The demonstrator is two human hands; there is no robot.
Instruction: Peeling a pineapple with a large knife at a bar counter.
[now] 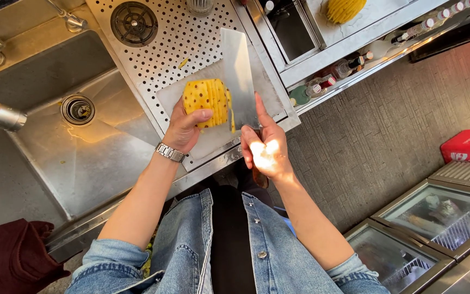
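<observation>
Peeled pineapple point(206, 102) on the white cutting board point(267, 90), steadied by left hand point(183, 128) curled around its near end. Right hand point(265, 149) closed on cleaver point(239, 76), blade against the cut face. Likely wet, slippery, soft-fleshed, fairly heavy; best gripped around the uncut body, fingers clear of the blade.

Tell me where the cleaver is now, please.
In the head view, the cleaver is in the right hand, its wide blade against the right end of the peeled pineapple on the cutting board.
</observation>
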